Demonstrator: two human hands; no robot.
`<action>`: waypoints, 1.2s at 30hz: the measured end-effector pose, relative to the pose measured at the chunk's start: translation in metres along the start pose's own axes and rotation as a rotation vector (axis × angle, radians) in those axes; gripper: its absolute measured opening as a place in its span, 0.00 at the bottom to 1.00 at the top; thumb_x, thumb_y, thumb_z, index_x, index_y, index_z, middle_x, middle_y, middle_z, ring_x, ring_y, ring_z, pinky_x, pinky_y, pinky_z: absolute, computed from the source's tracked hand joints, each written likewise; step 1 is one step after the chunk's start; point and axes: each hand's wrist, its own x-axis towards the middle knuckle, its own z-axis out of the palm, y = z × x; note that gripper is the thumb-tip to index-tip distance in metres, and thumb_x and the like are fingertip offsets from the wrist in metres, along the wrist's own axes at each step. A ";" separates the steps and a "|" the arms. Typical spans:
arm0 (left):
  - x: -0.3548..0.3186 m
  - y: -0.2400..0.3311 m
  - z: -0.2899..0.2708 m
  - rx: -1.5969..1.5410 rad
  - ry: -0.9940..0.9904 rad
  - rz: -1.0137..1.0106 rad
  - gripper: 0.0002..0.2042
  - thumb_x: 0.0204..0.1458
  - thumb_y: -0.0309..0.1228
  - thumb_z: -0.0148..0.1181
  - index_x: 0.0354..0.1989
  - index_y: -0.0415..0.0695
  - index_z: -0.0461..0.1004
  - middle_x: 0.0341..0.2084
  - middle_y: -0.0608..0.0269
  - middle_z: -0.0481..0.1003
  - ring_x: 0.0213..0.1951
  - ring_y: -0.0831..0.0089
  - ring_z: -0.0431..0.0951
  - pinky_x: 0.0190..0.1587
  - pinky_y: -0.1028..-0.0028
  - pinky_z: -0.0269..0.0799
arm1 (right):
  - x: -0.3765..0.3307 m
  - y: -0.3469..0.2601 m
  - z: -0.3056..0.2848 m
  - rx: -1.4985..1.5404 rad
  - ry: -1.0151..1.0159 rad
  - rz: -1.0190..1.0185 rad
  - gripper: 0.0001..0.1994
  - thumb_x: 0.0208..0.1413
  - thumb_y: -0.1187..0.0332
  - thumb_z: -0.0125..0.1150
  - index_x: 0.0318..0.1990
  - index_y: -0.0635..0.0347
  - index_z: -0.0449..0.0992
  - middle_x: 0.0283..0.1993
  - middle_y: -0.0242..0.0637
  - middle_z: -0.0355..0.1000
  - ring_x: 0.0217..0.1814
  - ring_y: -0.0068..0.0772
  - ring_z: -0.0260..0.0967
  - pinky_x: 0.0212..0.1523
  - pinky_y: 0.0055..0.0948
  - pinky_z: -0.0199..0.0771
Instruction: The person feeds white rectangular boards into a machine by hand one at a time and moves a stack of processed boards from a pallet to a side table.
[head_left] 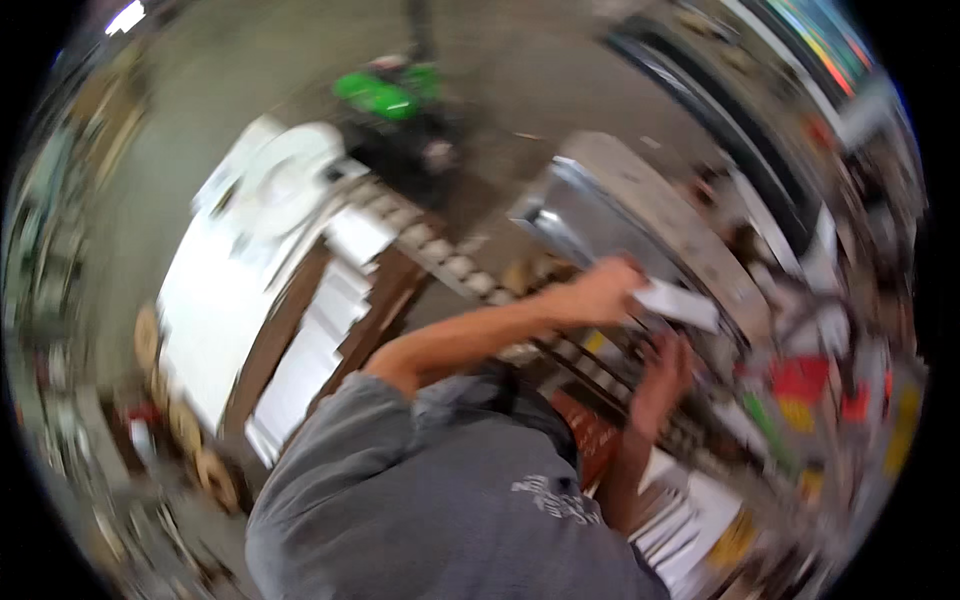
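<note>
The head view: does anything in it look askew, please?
The flat white pieces between long brown strips look staggered, their ends uneven rather than squared. The white rectangular piece in the left hand is too blurred to judge.

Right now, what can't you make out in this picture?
All in the head view:
Left hand: blur hides its exact grip on the white piece.
Right hand: too blurred to tell whether it touches anything.
Green object: too blurred to identify.
Colourful panel: cut off by the rim.
</note>
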 end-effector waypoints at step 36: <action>0.071 -0.085 0.006 0.184 0.191 0.255 0.15 0.42 0.26 0.71 0.41 0.43 0.82 0.33 0.52 0.77 0.38 0.51 0.76 0.43 0.60 0.73 | 0.074 0.032 0.075 0.198 -0.053 -0.225 0.14 0.66 0.69 0.55 0.46 0.74 0.63 0.45 0.40 0.66 0.44 0.26 0.72 0.41 0.26 0.82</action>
